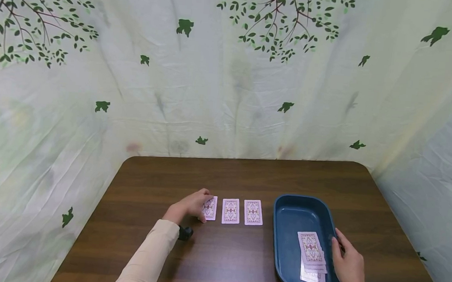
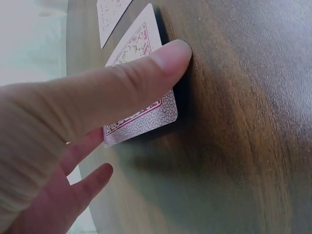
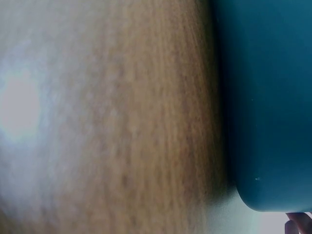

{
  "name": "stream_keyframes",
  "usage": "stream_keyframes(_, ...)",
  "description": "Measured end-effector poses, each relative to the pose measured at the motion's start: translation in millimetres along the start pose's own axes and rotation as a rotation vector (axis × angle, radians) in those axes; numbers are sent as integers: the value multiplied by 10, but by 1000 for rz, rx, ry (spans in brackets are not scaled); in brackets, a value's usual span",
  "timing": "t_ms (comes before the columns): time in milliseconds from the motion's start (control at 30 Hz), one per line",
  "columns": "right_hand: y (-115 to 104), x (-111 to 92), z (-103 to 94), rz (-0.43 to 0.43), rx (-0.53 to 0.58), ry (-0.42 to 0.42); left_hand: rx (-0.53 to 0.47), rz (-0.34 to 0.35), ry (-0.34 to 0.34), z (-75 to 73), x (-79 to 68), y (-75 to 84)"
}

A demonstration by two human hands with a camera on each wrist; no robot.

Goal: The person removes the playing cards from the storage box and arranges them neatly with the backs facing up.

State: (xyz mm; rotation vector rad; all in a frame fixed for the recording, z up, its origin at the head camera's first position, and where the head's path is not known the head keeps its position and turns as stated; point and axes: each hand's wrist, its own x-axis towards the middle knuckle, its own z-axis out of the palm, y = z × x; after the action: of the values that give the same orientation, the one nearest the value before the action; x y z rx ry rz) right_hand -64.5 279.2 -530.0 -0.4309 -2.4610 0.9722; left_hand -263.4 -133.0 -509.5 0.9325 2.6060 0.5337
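Observation:
On the table, my left hand [image 1: 190, 205] pinches a playing card [image 1: 210, 209] at the left end of a short row. In the left wrist view the thumb lies across the near edge of this patterned card [image 2: 141, 119], with fingers at its far side; a dark shadow lies beneath it. Two more face-down cards, a middle card [image 1: 230, 211] and a right card [image 1: 253, 212], complete the row. At the right, my right hand [image 1: 349, 265] grips the right rim of a blue tray [image 1: 288, 237]. Several overlapping cards [image 1: 312, 249] lie inside it.
The brown wooden table [image 1: 225, 263] has rounded far corners. Behind and beside it hangs a pale cloth [image 1: 235, 115] printed with leaves and branches. A black strap [image 1: 185, 233] sits at the left wrist.

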Motion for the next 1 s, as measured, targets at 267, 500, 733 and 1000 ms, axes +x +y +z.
stream_keyframes(267,-2,13,-4,-4,2,12,11,-31,-8,19,29,1)
stream_keyframes(500,-5,6,1,9,-2,-1,0,-70,-18,25,-2,12)
stream_keyframes(733,-12,17,5,13,-4,-8,-31,-72,3,35,-26,7)
stream_keyframes(1000,-28,-1,-2,40,-14,-34,-44,-77,9,46,-29,-14)
